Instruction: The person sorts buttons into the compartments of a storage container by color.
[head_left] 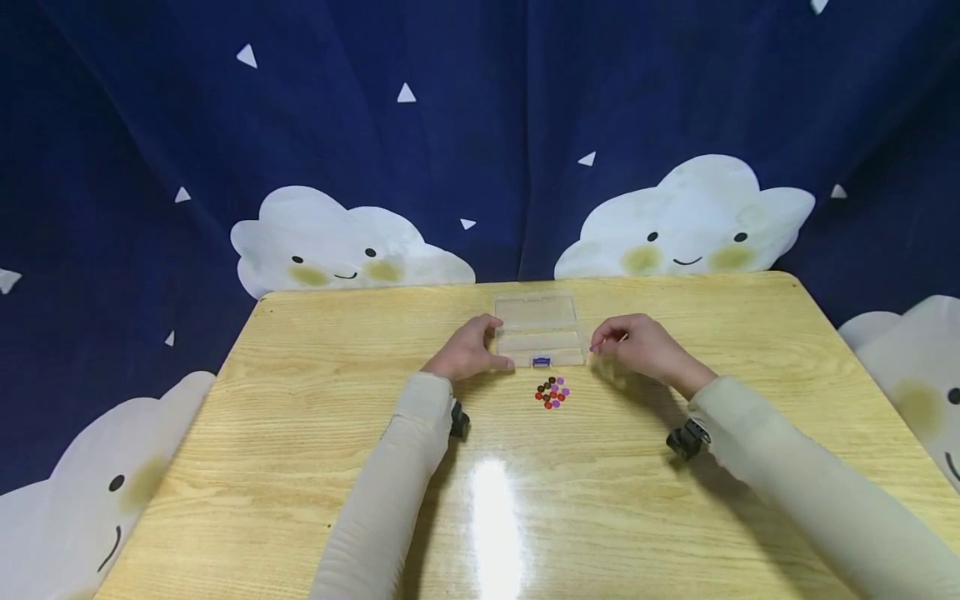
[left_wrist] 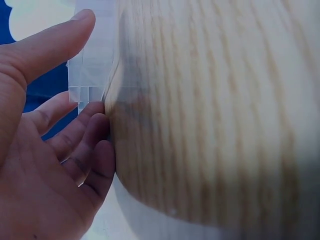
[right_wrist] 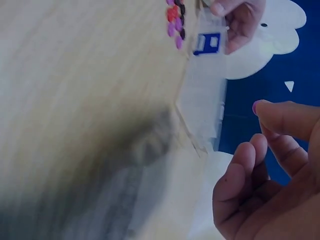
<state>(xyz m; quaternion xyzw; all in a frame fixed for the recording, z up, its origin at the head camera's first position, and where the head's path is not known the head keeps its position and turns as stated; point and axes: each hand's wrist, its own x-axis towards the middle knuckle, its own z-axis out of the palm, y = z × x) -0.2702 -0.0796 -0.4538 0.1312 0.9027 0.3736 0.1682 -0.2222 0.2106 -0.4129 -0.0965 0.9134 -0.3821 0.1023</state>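
A clear plastic box lies on the table with its lid folded back and a blue latch on the front edge. My left hand holds its left side, thumb near the front corner and fingers toward the back. To the right of the box, my right hand pinches a small purple disc between thumb and forefinger, only its edge showing in the right wrist view. In front of the latch is a cluster of small round red, purple and dark discs.
The light wooden table ends at the back against a dark blue curtain printed with white clouds and triangles. A bright light reflection lies on the tabletop between the forearms. Small black devices are worn at both wrists.
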